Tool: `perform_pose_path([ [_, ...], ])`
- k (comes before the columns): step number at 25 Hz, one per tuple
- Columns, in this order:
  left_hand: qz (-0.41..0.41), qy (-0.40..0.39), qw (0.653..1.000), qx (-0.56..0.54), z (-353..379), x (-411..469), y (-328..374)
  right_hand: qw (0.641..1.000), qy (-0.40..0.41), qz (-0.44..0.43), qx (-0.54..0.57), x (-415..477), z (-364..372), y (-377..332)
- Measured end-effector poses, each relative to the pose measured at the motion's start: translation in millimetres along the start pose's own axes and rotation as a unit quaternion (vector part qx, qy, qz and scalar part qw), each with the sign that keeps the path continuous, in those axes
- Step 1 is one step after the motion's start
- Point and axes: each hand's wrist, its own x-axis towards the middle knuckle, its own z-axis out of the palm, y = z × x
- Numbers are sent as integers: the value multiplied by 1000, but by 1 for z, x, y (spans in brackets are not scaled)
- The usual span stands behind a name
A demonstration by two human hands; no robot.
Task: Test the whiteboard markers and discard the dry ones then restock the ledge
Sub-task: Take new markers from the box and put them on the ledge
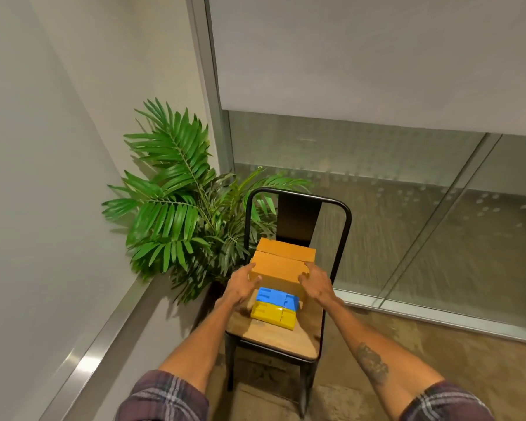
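Fingers (252,266): those of the left hand (243,285) lay spread and fairly straight against the left side of the cardboard box (278,268); those of the right hand (317,284) were bent over its top right edge, thumb on the front face
Cardboard box: sat on the chair (286,338) seat, between both hands
Second box (286,249): just behind the first, touching it
Blue pack (275,296): just in front of the cardboard box
Yellow pack (271,314): touching the blue pack's near side
Chair: black frame, wooden seat, beside a palm plant (176,192) in the corner
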Motion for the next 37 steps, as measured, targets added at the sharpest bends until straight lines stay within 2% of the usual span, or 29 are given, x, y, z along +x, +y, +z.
perform_pose_path([
  [6, -68, 21, 988, -139, 11, 44, 19, 989, -7, 83, 119, 58, -9, 25],
  [12, -113, 1, 980, -161, 14, 81, 17, 983, 9, 121, 140, 85, 4, 34],
  [17, -112, -30, 982, -149, 14, 101, 15, 976, 56, 164, 130, 95, 1, 29],
  [21, -128, 20, 980, -152, 9, 109, 17, 970, 104, 189, 111, 99, 4, 30],
  [27, -162, 86, 942, -282, -1, 113, -2, 958, 162, 200, 128, 92, 7, 19],
  [29, -180, 90, 917, -344, -9, 109, 0, 963, 127, 161, 174, 89, 3, 21],
  [31, -182, 80, 913, -357, -16, 105, 0, 964, 31, 99, 246, 83, 0, 24],
  [32, -178, 69, 919, -344, -18, 104, -3, 966, -22, 62, 248, 80, -2, 27],
  [35, -140, 21, 957, -253, -19, 105, -11, 981, -152, -62, 102, 76, 1, 39],
  [37, -131, -18, 966, -221, -13, 108, -17, 980, -173, -92, 35, 75, 10, 43],
])
